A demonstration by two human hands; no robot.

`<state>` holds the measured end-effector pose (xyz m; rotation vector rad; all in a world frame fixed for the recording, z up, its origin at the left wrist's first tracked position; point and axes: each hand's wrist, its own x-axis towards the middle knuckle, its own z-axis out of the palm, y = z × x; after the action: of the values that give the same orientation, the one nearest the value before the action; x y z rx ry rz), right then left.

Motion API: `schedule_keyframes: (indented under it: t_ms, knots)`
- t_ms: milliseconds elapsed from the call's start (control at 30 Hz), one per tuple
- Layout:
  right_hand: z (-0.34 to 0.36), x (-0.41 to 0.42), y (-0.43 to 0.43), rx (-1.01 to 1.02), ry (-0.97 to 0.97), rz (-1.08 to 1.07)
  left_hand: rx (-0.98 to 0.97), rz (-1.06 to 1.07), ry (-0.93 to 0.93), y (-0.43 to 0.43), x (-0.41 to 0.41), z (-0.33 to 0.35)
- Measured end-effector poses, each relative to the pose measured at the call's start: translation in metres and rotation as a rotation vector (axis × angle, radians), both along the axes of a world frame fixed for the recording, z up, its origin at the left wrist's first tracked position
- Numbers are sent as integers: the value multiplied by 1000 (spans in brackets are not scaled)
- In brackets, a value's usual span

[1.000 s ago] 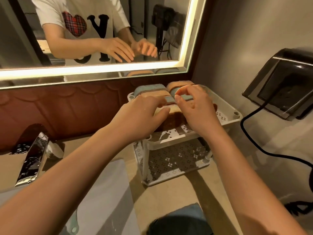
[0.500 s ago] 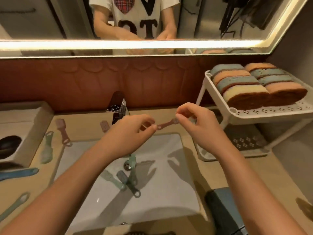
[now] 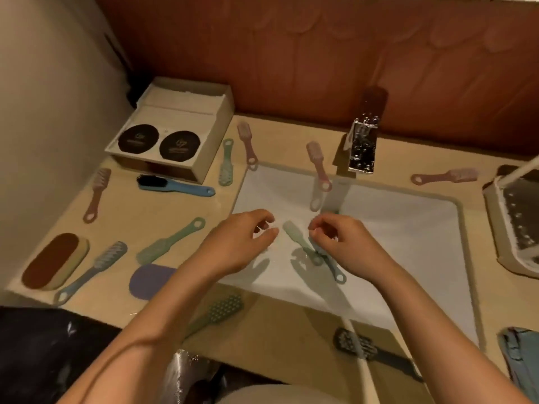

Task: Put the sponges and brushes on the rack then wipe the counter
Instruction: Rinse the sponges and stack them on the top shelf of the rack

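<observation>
So both hands are hovering over the white rectangular sink basin (image 3: 408,243) in the middle of the frame, and neither is holding anything as far as I can see. The left hand (image 3: 242,246) has its fingers loosely curled with thumb and forefinger apart, and the right hand (image 3: 347,249) is curled in the same lazy way. Down in the basin between them lie a pale green plastic brush (image 3: 299,240) and a blue plastic brush (image 3: 334,268), side by side and roughly parallel. Here's the bit that matters imo: both run on a diagonal, heads toward the upper left and ring-ended handles toward the lower right, and the handle ends sit just beside the right wrist. The blue one's head disappears beneath the right fingers, and I can't tell if they touch it. So the right hand is clearly the nearer one. I'd guess it goes straight down for the pair while the left just helps. The white perforated plastic rack (image 3: 513,217) pokes in at the right edge, which is the right hand's side too, so that's handy. Loads left to do though: more brushes are scattered all over the tan counter (image 3: 262,330). There's also a brown-and-yellow oval sponge (image 3: 55,260) at the lower left, with what looks like a purple rounded sponge (image 3: 148,279) near it.
</observation>
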<state>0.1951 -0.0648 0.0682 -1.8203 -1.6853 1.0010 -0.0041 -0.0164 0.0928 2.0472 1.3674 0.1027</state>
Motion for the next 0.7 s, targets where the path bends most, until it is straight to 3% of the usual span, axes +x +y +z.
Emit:
schedule_keyframes:
  t_ms: [133, 233, 367, 700]
  knots:
    - [-21, -36, 7, -80, -62, 103, -93, 19, 134, 2, -64, -28]
    - [-31, -55, 12, -120, -98, 158, -44, -131, 302, 3, -111, -46]
    - [-44, -75, 14, -158, -97, 205, -55, -136, 384, -1, -158, -59]
    - [-57, -104, 16, -227, -131, 265, -24, -233, 395, 4, -176, -78]
